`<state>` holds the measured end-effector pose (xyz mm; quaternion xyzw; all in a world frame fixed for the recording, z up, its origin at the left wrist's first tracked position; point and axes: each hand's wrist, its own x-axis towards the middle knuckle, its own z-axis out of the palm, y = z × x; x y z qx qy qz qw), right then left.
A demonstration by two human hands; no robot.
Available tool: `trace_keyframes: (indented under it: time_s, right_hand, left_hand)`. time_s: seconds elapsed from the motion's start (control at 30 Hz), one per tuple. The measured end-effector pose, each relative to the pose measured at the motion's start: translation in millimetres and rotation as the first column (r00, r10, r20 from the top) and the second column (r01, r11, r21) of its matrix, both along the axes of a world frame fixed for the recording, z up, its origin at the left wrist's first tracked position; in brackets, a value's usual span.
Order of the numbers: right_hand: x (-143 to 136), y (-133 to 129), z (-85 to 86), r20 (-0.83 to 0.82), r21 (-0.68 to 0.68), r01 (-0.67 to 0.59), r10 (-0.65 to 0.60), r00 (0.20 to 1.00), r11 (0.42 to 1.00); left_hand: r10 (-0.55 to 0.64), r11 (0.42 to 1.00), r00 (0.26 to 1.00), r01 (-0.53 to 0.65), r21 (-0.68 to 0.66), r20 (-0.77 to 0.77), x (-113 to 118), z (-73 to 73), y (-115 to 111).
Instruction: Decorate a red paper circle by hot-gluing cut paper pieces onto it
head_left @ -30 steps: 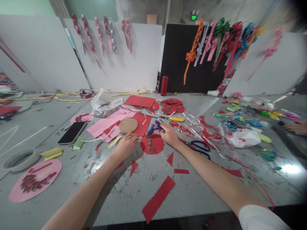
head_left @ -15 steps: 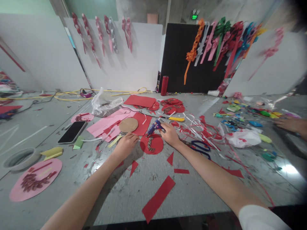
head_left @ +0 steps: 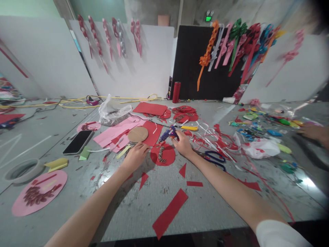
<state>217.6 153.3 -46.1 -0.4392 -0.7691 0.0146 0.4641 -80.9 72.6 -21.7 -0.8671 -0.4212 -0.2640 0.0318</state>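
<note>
My right hand [head_left: 183, 144] is closed around the handle of a blue hot glue gun [head_left: 167, 133]. The gun's nozzle points down and left at the top edge of a red paper disc [head_left: 169, 156]. A curved row of dark, striped small pieces [head_left: 161, 155] lies on that disc. At the disc's left edge is my left hand [head_left: 135, 155], its fingers bent and pressed together; what is at their tips is too small to make out. Just behind it lies a brown cardboard disc [head_left: 138, 134], partly over red and pink paper sheets [head_left: 113, 132].
Blue-handled scissors [head_left: 214, 156] lie beside my right forearm. Around them are red ribbons and scraps. A phone [head_left: 77, 142], tape roll [head_left: 23, 170] and pink disc [head_left: 38, 195] are on the left. A co-worker's hand [head_left: 312, 132] shows at far right.
The glue gun has shifted slightly up and to the right, its nozzle now nearer the disc's top edge. My left hand has hardly moved.
</note>
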Motion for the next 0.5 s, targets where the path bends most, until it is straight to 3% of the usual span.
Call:
trace_keyframes:
  time_s: [0.13,0.23,0.5]
  right_hand:
    - [0.1,-0.5,0.2,-0.033,-0.031,-0.005,0.003,0.999,1.000]
    - [0.2,-1.1,0.6,-0.047,-0.040,-0.005,0.004,0.999,0.999]
    - [-0.2,0.2,-0.1,-0.052,-0.040,0.011,-0.013,0.999,0.999]
  left_hand:
    - [-0.020,1.000,0.999,0.019,0.015,0.036,3.7,1.8,-0.9]
    - [0.024,0.999,0.995,-0.029,0.046,0.096,9.8,2.2,-0.8]
    - [0.035,0.995,0.992,-0.045,0.086,0.120,20.4,-7.0,8.5]
